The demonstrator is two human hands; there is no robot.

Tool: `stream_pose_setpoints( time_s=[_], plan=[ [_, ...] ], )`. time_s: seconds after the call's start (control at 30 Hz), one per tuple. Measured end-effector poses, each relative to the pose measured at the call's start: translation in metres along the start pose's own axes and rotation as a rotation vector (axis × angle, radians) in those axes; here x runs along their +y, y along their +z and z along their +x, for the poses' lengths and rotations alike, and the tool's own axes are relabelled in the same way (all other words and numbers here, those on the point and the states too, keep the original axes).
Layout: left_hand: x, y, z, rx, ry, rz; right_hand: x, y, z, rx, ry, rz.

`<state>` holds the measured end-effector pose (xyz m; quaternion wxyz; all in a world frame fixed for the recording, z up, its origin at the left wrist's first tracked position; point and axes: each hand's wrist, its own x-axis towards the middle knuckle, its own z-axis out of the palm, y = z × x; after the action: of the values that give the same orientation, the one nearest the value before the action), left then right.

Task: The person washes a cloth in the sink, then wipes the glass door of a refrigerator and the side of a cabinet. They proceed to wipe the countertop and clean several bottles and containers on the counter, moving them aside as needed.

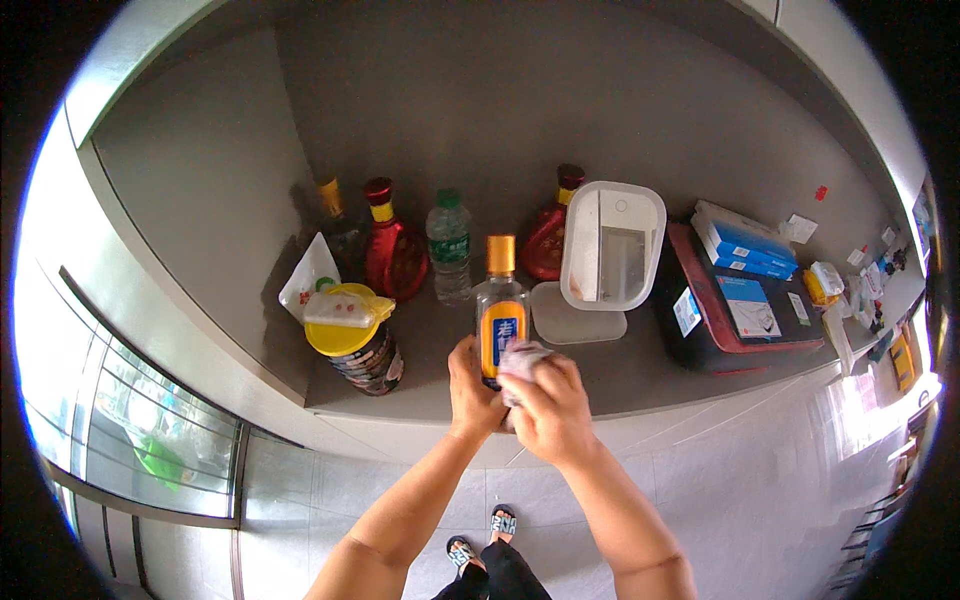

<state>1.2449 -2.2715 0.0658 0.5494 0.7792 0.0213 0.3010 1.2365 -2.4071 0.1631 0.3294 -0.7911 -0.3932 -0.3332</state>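
A clear glass bottle (487,297) with a gold cap and an orange and blue label stands upright at the front of the grey shelf (620,385). My left hand (474,395) is wrapped round its lower left side. In my right hand (553,405) is a bunched pale pink and white cloth (522,362), pressed against the bottle's lower right front and covering part of the label. The bottle's base is hidden behind my hands. Behind it is a plastic water bottle (449,250) with a green cap.
Two red bottles (392,245) stand toward the back, with a dark bottle at the left. A yellow-lidded can (370,360) bears a packet. Right are a clear plastic container (630,260), a flat lid (580,318), a black and red case (700,325) and blue boxes (745,245).
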Motion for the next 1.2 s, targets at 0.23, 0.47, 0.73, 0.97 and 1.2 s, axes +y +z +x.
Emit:
stream_pose_setpoints(
  time_s=[0.23, 0.47, 0.73, 0.97, 1.2],
  plan=[
    [-0.007, -0.002, -0.005, 0.060, 0.091, -0.098, 0.004, -0.023, 0.021, 0.394, 0.640, 1.146],
    [0.026, -0.030, -0.007, -0.184, 0.202, -0.025, 0.011, -0.034, 0.039, -0.114, 0.407, 0.708],
    [0.045, -0.063, -0.029, -0.467, 0.057, -0.293, 0.020, -0.047, 0.052, -0.301, 0.855, 1.271],
    [0.076, -0.085, -0.035, -0.959, -0.544, -1.029, -0.002, -0.043, 0.047, -0.252, 0.763, 1.876],
    [0.072, -0.088, -0.035, -0.790, -0.415, -0.869, -0.013, -0.045, 0.047, -0.072, 1.048, 1.547]
  ],
)
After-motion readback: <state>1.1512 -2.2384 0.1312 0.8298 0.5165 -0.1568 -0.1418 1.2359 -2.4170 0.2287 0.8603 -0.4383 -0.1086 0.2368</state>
